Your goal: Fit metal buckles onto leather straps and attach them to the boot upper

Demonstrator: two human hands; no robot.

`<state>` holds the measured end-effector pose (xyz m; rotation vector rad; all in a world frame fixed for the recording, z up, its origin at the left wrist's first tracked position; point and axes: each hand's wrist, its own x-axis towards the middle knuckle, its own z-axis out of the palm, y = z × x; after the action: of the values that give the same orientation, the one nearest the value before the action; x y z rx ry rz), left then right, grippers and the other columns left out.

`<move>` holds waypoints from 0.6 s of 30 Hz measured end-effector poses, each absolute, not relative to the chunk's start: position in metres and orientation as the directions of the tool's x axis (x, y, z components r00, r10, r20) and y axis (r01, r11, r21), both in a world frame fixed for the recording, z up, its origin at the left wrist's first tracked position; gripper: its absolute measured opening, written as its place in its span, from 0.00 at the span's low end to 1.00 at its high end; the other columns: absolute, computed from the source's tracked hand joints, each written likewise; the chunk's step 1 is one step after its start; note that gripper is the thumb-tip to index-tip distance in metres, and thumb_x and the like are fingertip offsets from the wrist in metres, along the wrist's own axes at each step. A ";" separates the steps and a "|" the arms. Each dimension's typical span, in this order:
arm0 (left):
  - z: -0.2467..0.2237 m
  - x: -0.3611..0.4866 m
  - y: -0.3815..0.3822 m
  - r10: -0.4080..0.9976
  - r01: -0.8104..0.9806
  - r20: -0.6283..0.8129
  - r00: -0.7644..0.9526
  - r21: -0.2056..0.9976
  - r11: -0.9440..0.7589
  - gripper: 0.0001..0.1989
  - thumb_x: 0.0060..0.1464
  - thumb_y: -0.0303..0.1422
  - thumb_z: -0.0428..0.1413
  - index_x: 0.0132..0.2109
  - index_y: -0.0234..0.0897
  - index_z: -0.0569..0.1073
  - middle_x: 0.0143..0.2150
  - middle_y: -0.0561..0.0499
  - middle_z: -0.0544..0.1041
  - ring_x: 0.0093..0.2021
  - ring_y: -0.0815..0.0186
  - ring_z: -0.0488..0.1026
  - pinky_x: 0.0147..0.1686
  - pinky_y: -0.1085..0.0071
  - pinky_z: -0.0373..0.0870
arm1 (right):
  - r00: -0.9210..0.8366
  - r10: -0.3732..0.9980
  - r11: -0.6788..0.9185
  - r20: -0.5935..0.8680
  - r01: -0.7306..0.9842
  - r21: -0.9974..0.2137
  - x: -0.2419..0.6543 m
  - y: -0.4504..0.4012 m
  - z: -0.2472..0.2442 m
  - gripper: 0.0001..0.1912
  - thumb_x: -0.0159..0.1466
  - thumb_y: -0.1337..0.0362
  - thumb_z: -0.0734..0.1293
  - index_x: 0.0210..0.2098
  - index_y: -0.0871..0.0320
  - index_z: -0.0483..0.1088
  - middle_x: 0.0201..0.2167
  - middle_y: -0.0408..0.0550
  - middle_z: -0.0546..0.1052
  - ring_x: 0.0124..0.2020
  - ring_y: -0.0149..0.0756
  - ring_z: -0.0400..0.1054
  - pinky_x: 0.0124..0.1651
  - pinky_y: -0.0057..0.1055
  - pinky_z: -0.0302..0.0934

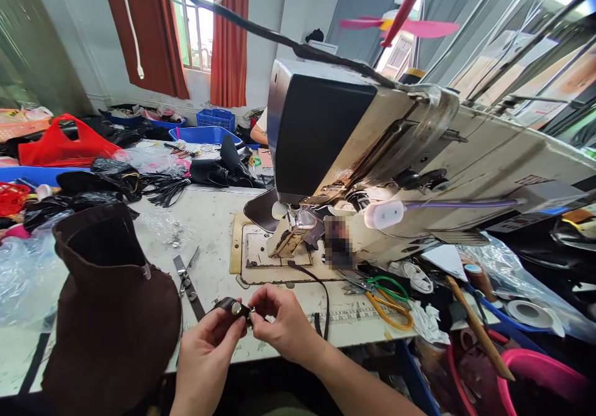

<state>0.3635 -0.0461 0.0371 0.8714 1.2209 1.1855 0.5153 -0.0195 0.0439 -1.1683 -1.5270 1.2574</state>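
Near the table's front edge, my left hand (pixel 209 341) is closed on a dark leather strap (pixel 226 304) that carries a round metal stud. My right hand (pixel 279 320) pinches a small metal piece at the strap's right end, close to the left fingertips. A second dark strap (pixel 189 287) with metal studs lies on the table just beyond my left hand, beside small scissors (pixel 192 261). To the left stands a dark brown leather boot upper (pixel 112 316). The sewing machine (pixel 321 136) is beyond my hands, with dark leather (pixel 263 210) by its needle area.
Orange-handled scissors (pixel 388 310), green-handled scissors (pixel 388 285) and a wooden-handled tool (pixel 479 329) lie at the right. Pink tubs (pixel 540 372) stand below. Plastic bags and black leather pieces (pixel 223 167) are across the back. Part of another person's arm (pixel 259 131) shows behind the machine.
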 end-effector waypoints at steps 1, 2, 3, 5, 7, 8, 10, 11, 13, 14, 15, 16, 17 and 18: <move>0.038 0.364 -0.047 0.972 -0.202 -0.229 -0.061 0.956 0.212 0.19 0.39 0.42 0.69 0.37 0.34 0.81 0.32 0.47 0.82 0.35 0.59 0.79 0.38 0.72 0.77 | -0.236 0.971 0.086 0.047 0.157 -0.984 0.515 -0.020 0.045 0.06 0.52 0.71 0.65 0.31 0.59 0.68 0.24 0.39 0.69 0.24 0.26 0.61 0.27 0.24 0.58; 0.039 0.363 -0.047 0.970 -0.205 -0.234 -0.062 0.954 0.217 0.18 0.39 0.42 0.69 0.37 0.35 0.81 0.32 0.47 0.82 0.35 0.59 0.79 0.38 0.72 0.77 | -0.240 0.969 0.107 0.065 0.168 -0.980 0.515 -0.020 0.045 0.06 0.52 0.72 0.65 0.31 0.59 0.68 0.23 0.39 0.69 0.24 0.26 0.61 0.27 0.24 0.58; 0.039 0.363 -0.047 0.969 -0.206 -0.240 -0.061 0.953 0.223 0.18 0.40 0.42 0.69 0.37 0.35 0.81 0.33 0.48 0.82 0.35 0.59 0.79 0.38 0.73 0.77 | -0.242 0.966 0.138 0.090 0.188 -0.972 0.515 -0.021 0.046 0.06 0.52 0.72 0.65 0.31 0.59 0.68 0.23 0.39 0.69 0.23 0.26 0.61 0.27 0.24 0.58; 0.038 0.362 -0.048 0.964 -0.209 -0.257 -0.072 0.949 0.237 0.18 0.40 0.42 0.69 0.37 0.35 0.81 0.34 0.47 0.82 0.35 0.60 0.79 0.37 0.73 0.77 | -0.243 0.955 0.232 0.170 0.255 -0.939 0.514 -0.022 0.045 0.06 0.52 0.72 0.65 0.31 0.59 0.68 0.23 0.40 0.70 0.24 0.28 0.63 0.28 0.25 0.59; 0.037 0.361 -0.047 0.953 -0.226 -0.283 -0.109 0.941 0.254 0.20 0.37 0.42 0.70 0.36 0.35 0.81 0.34 0.47 0.83 0.34 0.60 0.79 0.36 0.75 0.77 | -0.239 0.930 0.349 0.278 0.343 -0.872 0.513 -0.024 0.042 0.06 0.53 0.73 0.65 0.31 0.59 0.69 0.26 0.42 0.72 0.27 0.30 0.65 0.31 0.27 0.60; 0.036 0.361 -0.047 0.944 -0.244 -0.301 -0.136 0.934 0.262 0.21 0.34 0.42 0.71 0.36 0.35 0.81 0.34 0.47 0.83 0.34 0.61 0.79 0.35 0.75 0.77 | -0.242 0.912 0.402 0.330 0.379 -0.833 0.512 -0.025 0.039 0.06 0.54 0.73 0.66 0.31 0.59 0.70 0.27 0.44 0.73 0.29 0.31 0.67 0.33 0.28 0.61; 0.036 0.360 -0.047 0.922 -0.292 -0.345 -0.175 0.912 0.286 0.22 0.29 0.42 0.72 0.34 0.35 0.81 0.32 0.48 0.83 0.34 0.60 0.79 0.34 0.75 0.78 | -0.254 0.883 0.468 0.394 0.417 -0.779 0.511 -0.026 0.034 0.05 0.55 0.72 0.67 0.32 0.59 0.70 0.29 0.46 0.73 0.31 0.33 0.68 0.35 0.29 0.61; 0.036 0.360 -0.047 0.912 -0.311 -0.368 -0.182 0.901 0.301 0.22 0.28 0.42 0.73 0.33 0.35 0.81 0.32 0.48 0.83 0.35 0.59 0.80 0.34 0.75 0.78 | -0.253 0.883 0.469 0.397 0.419 -0.777 0.511 -0.026 0.031 0.05 0.55 0.72 0.68 0.31 0.58 0.70 0.29 0.45 0.73 0.32 0.33 0.68 0.36 0.28 0.61; 0.036 0.359 -0.047 0.904 -0.313 -0.394 -0.167 0.890 0.331 0.22 0.28 0.41 0.73 0.34 0.35 0.81 0.33 0.48 0.83 0.36 0.57 0.80 0.36 0.73 0.79 | -0.225 0.911 0.411 0.347 0.400 -0.819 0.512 -0.024 0.029 0.08 0.52 0.72 0.72 0.29 0.58 0.69 0.27 0.42 0.72 0.30 0.32 0.67 0.34 0.27 0.60; 0.036 0.359 -0.047 0.904 -0.296 -0.400 -0.150 0.891 0.345 0.22 0.28 0.40 0.73 0.34 0.35 0.81 0.33 0.48 0.83 0.37 0.56 0.80 0.36 0.73 0.79 | -0.205 0.930 0.364 0.305 0.390 -0.846 0.512 -0.023 0.028 0.11 0.49 0.73 0.74 0.27 0.58 0.68 0.25 0.40 0.71 0.28 0.30 0.66 0.32 0.25 0.59; 0.035 0.359 -0.047 0.904 -0.276 -0.404 -0.140 0.892 0.356 0.22 0.29 0.39 0.73 0.35 0.35 0.81 0.33 0.48 0.83 0.37 0.56 0.80 0.37 0.72 0.80 | -0.190 0.945 0.321 0.267 0.384 -0.866 0.513 -0.022 0.028 0.13 0.47 0.74 0.75 0.26 0.58 0.67 0.23 0.38 0.70 0.26 0.29 0.65 0.31 0.25 0.57; 0.034 0.358 -0.047 0.902 -0.260 -0.410 -0.132 0.893 0.368 0.23 0.28 0.38 0.73 0.35 0.34 0.81 0.33 0.48 0.83 0.37 0.56 0.80 0.37 0.72 0.80 | -0.182 0.953 0.295 0.241 0.381 -0.876 0.515 -0.021 0.029 0.14 0.45 0.74 0.76 0.24 0.58 0.66 0.22 0.37 0.69 0.25 0.27 0.63 0.29 0.24 0.56; 0.032 0.358 -0.046 0.899 -0.254 -0.420 -0.127 0.890 0.379 0.23 0.28 0.37 0.74 0.36 0.34 0.81 0.33 0.48 0.83 0.37 0.56 0.81 0.37 0.72 0.80 | -0.185 0.956 0.285 0.230 0.380 -0.880 0.516 -0.021 0.030 0.15 0.44 0.75 0.76 0.23 0.58 0.66 0.21 0.37 0.68 0.24 0.27 0.63 0.29 0.24 0.55; 0.030 0.358 -0.046 0.892 -0.262 -0.432 -0.130 0.883 0.390 0.24 0.27 0.36 0.74 0.36 0.33 0.80 0.33 0.48 0.83 0.37 0.56 0.81 0.37 0.73 0.80 | -0.198 0.955 0.284 0.223 0.375 -0.882 0.518 -0.021 0.032 0.14 0.44 0.75 0.76 0.23 0.59 0.67 0.22 0.37 0.68 0.25 0.27 0.62 0.29 0.24 0.55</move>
<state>0.3578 -0.0459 0.0296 0.6318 1.3392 1.1135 0.5179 -0.0211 0.0317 -1.2163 -1.7337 0.8898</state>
